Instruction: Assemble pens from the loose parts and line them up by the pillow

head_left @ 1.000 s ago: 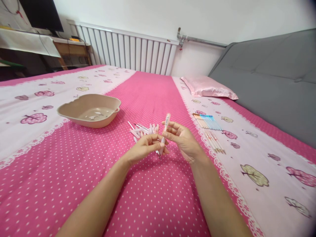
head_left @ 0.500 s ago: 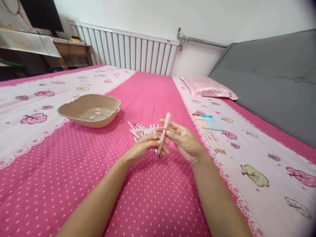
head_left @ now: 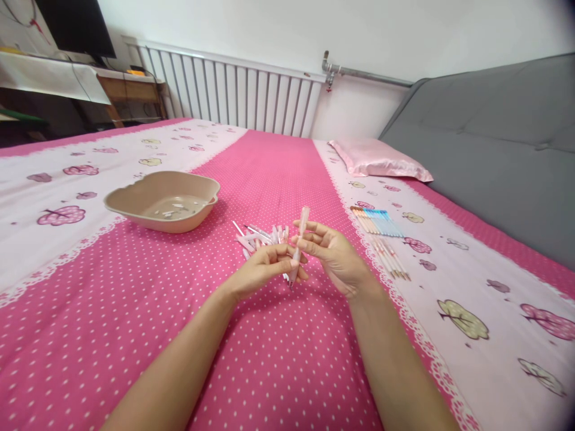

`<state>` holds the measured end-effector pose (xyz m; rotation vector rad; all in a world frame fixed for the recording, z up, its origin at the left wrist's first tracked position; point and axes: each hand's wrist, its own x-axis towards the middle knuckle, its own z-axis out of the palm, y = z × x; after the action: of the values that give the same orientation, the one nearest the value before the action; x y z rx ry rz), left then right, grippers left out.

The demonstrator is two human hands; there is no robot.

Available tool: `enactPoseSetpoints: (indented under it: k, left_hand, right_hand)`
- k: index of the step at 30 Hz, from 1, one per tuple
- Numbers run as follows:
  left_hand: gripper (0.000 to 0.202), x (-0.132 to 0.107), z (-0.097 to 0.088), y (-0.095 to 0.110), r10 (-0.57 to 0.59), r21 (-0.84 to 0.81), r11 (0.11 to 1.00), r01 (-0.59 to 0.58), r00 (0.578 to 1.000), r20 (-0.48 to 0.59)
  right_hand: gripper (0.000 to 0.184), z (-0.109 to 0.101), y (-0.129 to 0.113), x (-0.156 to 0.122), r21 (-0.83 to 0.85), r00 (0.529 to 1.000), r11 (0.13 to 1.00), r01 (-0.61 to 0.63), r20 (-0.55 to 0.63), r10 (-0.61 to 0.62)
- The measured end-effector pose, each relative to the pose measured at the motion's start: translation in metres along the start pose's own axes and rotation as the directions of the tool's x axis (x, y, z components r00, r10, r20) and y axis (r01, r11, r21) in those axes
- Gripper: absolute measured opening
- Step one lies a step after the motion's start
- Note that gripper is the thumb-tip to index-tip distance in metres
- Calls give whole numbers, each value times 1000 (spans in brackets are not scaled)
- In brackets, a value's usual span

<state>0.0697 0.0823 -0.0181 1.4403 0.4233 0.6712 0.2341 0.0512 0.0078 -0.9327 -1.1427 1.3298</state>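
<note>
A pale pink pen (head_left: 303, 220) stands nearly upright between my two hands, its dark tip pointing down toward the bed. My left hand (head_left: 265, 267) pinches the lower part of the barrel between thumb and fingers. Higher up, my right hand (head_left: 335, 254) grips the same pen with thumb and fingertips. Just beyond my left hand lies a loose pile of pen parts (head_left: 256, 235), pink, white and clear, partly hidden by that hand. To the right, pink-and-white pens (head_left: 390, 257) lie in a row, below another row of blue and orange-brown pens (head_left: 381, 221).
A beige plastic basin (head_left: 166, 225) with several small pieces inside sits on the left of the pink dotted bedspread (head_left: 278, 167). A pink pillow (head_left: 380, 160) lies by the grey headboard (head_left: 494, 131). Behind the bed are a white radiator (head_left: 233, 90) and a desk with a monitor (head_left: 76, 30).
The pen has turned slightly more upright between my hands. My right hand has shifted a little along it; the basin, pile and rows are unchanged.
</note>
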Motion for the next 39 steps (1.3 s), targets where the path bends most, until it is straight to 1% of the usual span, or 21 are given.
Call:
enactPoseSetpoints:
  k: [5, 10, 12, 14, 16, 20, 24, 28, 34, 39]
  left_hand:
    - [22, -1, 1, 0, -11, 4, 1000, 11, 1000, -7]
    - [24, 1, 1, -2, -23, -2, 1000, 23, 998, -64]
    - [23, 1, 0, -2, -14, 6, 1000, 15, 998, -67]
    - [21, 1, -1, -2, 0, 12, 1000, 0, 999, -36]
    - [22, 0, -2, -1, 17, -4, 1000, -17, 1000, 7]
    - [24, -2, -5, -1, 18, -114, 993, -10, 997, 69]
    - [26, -4, -5, 1, 2, -195, 981, 21, 993, 119]
    - [26, -4, -4, 2, -9, -209, 977, 35, 992, 123]
    - [26, -4, -6, 0, -16, -141, 989, 34, 992, 129]
    - [23, -3, -7, -3, -18, -109, 994, 28, 996, 92]
  right_hand:
    - [43, 0, 1, 1, 17, 1000, 1000, -2, -23, 2]
    - [45, 2, 1, 1, 5, 998, 1000, 8, -61, -8]
    - [43, 3, 0, 1, 2, 998, 1000, 14, -63, -14]
    - [39, 4, -1, 0, 12, 999, 1000, 18, -34, -18]
    - [34, 4, -2, -1, 36, 1000, 999, 12, 20, -13]
    - [29, 4, -5, -3, 93, 992, 995, -36, 128, 24]
    - [26, 4, -6, -4, 117, 984, 991, -72, 172, 52]
    - [24, 3, -6, -4, 93, 986, 994, -56, 164, 40]
    - [20, 2, -5, -2, 89, 990, 995, -49, 134, 37]
    - [24, 0, -2, -1, 81, 994, 996, -42, 108, 33]
